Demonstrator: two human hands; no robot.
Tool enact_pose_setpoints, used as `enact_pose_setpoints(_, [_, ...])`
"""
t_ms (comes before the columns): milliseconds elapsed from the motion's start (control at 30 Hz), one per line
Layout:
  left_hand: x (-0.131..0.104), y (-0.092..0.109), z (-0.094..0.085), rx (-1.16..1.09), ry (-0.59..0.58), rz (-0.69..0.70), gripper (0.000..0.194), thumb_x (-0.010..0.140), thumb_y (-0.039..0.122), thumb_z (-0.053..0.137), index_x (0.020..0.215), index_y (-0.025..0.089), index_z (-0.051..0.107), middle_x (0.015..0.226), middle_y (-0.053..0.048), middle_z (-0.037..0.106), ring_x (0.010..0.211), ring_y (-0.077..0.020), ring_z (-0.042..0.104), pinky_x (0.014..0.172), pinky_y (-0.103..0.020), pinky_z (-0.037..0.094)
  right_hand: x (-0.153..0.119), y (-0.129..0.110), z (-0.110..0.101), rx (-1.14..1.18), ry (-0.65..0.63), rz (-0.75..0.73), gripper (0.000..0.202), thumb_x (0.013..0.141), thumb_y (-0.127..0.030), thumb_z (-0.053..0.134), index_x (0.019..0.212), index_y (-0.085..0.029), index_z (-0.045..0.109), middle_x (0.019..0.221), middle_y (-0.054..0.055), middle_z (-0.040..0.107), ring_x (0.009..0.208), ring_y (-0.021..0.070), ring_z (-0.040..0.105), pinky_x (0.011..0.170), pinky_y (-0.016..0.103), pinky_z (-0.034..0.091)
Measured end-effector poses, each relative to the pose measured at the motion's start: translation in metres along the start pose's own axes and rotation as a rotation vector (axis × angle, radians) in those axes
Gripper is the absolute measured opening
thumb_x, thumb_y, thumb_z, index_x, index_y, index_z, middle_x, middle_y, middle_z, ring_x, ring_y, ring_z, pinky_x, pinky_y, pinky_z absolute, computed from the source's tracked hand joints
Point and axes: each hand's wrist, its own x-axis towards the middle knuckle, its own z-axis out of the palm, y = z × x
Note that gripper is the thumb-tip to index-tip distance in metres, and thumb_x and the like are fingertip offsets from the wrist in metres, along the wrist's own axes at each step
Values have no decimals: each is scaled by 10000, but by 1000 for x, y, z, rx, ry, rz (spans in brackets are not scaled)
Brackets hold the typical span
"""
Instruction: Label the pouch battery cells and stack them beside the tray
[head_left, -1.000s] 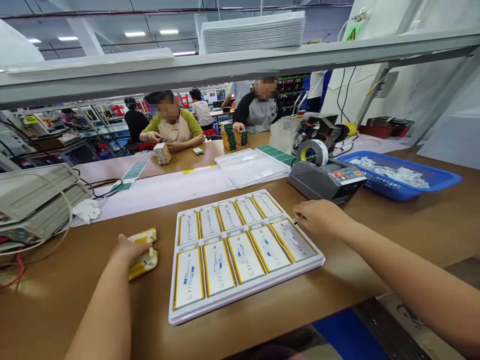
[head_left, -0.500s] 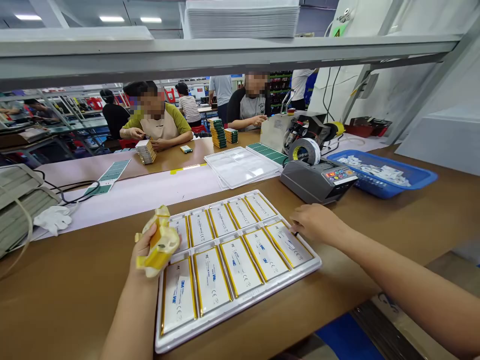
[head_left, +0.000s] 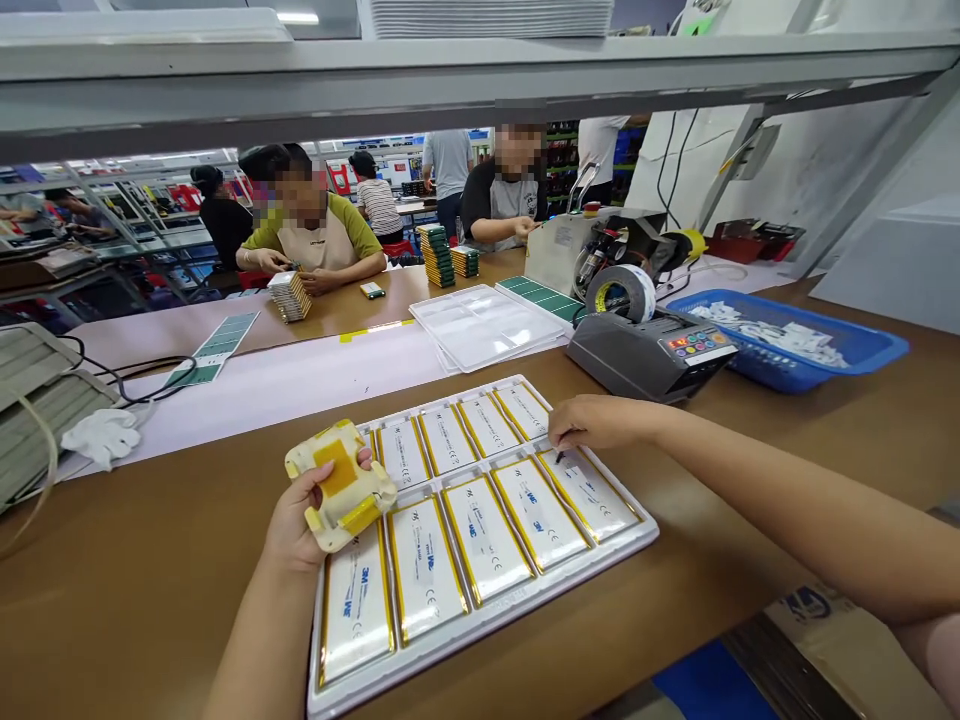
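In my left hand (head_left: 296, 520) is a cream plastic fixture (head_left: 304, 462) with yellow tape on it, held above the left end of a white tray (head_left: 510, 603). Flat white pouch batteries (head_left: 487, 535) with yellow-taped edges lie in the tray in two rows. Several in the front row carry strips marked 3M. My right hand (head_left: 592, 422) is closed over the upper end of the rightmost front battery (head_left: 592, 495). A small dark tip shows under its fingers, too little of it to name.
Behind the tray stand a grey tape dispenser (head_left: 651, 352) with a tape roll (head_left: 637, 290) and a blue basket (head_left: 862, 350) of white pieces. Empty trays (head_left: 487, 325) lie farther back. A white glove (head_left: 101, 437) lies left. Two people sit opposite, near stacked batteries (head_left: 435, 257). A shelf beam (head_left: 450, 85) crosses overhead.
My right hand has moved left, from the battery's right side to its upper end. My left hand has turned the fixture so its broad taped face shows. The view has tilted slightly down.
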Motion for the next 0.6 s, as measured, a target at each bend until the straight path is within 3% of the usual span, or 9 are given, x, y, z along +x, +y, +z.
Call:
enact_pose_setpoints(200, [2,1,3,34,19,-59,274,717,142,474,980,129,549,832,-99,627,749,-247,607,689,-466,499,12,20,5,159,-50,0,207,705,-375,544,742,-176,587,744,2,581,679,120,507,602,207,340])
enact_pose_setpoints(333, [3,2,4,67,-17,-110,217,723,152,480,922,127,564,766,-82,616,687,-225,604,680,-463,500,11,28,8,216,-60,-18,219,676,-377,574,734,-167,578,730,-3,571,671,117,498,597,204,333])
enact_pose_setpoints(600, [6,2,7,125,26,-138,249,717,170,495,955,136,559,735,-80,605,655,-232,603,608,-444,516,8,26,2,246,-148,-35,214,659,-370,598,700,-160,587,713,0,578,657,112,486,588,209,322])
